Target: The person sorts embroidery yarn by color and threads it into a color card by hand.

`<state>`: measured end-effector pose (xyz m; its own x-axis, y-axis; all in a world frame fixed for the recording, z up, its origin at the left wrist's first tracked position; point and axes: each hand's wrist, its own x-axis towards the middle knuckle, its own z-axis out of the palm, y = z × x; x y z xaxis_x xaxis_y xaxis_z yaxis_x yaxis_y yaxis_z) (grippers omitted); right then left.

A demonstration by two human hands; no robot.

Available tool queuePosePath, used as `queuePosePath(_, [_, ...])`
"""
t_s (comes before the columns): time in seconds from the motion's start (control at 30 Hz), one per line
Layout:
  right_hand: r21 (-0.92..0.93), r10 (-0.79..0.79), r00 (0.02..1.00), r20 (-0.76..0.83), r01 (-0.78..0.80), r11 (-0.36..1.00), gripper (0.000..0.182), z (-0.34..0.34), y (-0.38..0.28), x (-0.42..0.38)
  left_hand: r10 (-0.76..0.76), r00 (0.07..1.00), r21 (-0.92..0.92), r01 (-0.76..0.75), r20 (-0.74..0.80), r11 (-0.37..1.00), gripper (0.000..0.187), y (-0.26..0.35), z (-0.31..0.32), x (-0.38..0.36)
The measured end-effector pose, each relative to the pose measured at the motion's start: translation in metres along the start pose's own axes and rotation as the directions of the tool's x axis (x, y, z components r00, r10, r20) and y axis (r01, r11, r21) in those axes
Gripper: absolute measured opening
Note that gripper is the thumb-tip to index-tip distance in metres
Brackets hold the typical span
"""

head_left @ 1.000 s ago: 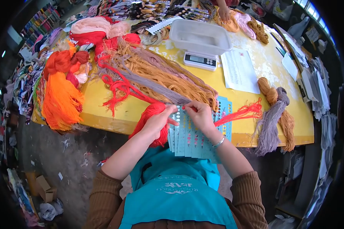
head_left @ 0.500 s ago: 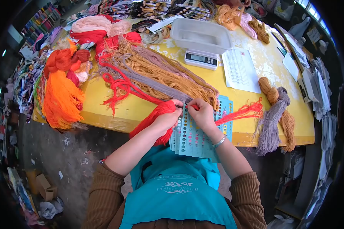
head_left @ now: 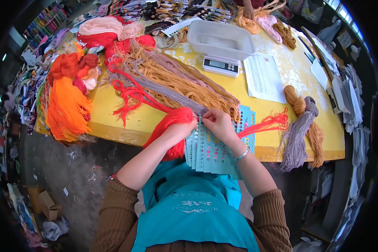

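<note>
My left hand [head_left: 184, 129] is closed at the top edge of the blue punched cards [head_left: 210, 153], with a thick bundle of red thread [head_left: 167, 131] draped over it. Beside it, my right hand [head_left: 217, 123] is pinched at the upper end of the cards; what lies between its fingertips is too small to name. Red strands [head_left: 269, 123] stretch out to the right from under my right wrist. Brown thread [head_left: 185, 86] and grey-mauve thread [head_left: 170, 93] lie just beyond my hands on the yellow table [head_left: 122, 132].
A digital scale [head_left: 221, 66] bears a clear plastic tub [head_left: 221, 38]. Right of it lies a printed sheet [head_left: 264, 76]. Grey skeins [head_left: 299, 136] hang over the front edge; orange thread [head_left: 69, 105] lies left. Another person's hand [head_left: 248, 10] touches peach thread at the back.
My right hand has shifted slightly left, and red thread visible at its fingertips before no longer shows there. The other person's hand has come into view at the back.
</note>
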<state>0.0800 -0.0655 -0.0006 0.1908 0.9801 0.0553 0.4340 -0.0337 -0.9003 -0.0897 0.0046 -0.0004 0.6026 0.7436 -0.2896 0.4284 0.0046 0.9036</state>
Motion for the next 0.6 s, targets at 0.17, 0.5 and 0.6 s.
queuePosePath(0.17, [-0.056,0.087,0.995,0.045,-0.084,0.995,0.017,-0.002,-0.007,0.003,-0.052,0.996,0.061,0.056,-0.068,0.997,0.016,-0.005,-0.025,-0.004])
queuePosePath(0.5, [-0.153,0.03,1.0,-0.003,-0.03,0.988,0.023,0.002,-0.006,0.002,-0.086,0.961,-0.492,0.21,0.263,0.845,0.02,0.015,-0.015,-0.013])
queuePosePath(0.6, [-0.127,0.085,0.996,0.025,-0.081,0.989,0.027,0.002,-0.006,0.003,-0.166,0.922,-0.504,0.334,0.348,0.797,0.032,0.026,-0.013,-0.019])
